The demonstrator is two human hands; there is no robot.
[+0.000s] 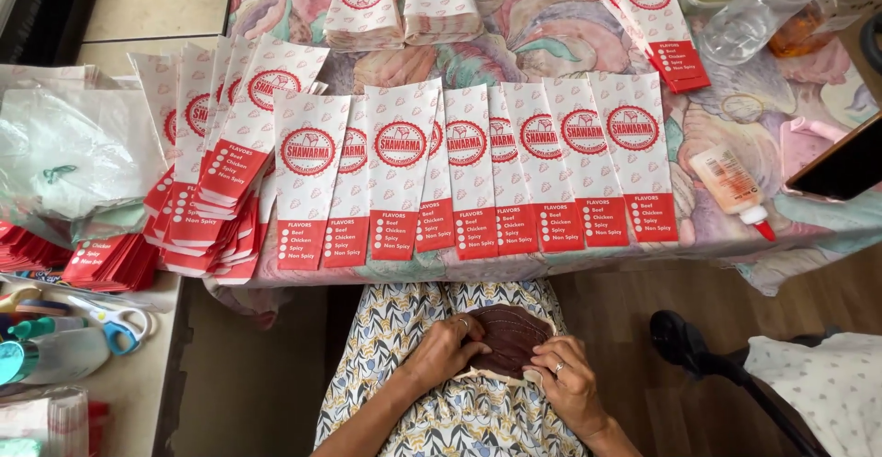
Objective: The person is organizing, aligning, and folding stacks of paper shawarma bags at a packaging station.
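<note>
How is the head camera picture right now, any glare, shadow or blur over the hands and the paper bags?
Head view: even, soft light, no harsh glare on the row of paper bags; both hands, left hand and right hand, are sharp on the brown fabric piece; the floor under the table edge lies in shadow; wide-angle bending shows at the frame's sides; the plastic bottle shows mild shine.

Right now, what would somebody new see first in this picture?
Probably the row of red-and-white paper bags overlapping along the near edge of the flowered table, with a bigger fanned pile at its left end. Below them, the left hand and right hand hold a dark brown cloth on the lap. A glue bottle lies to the right.
</note>
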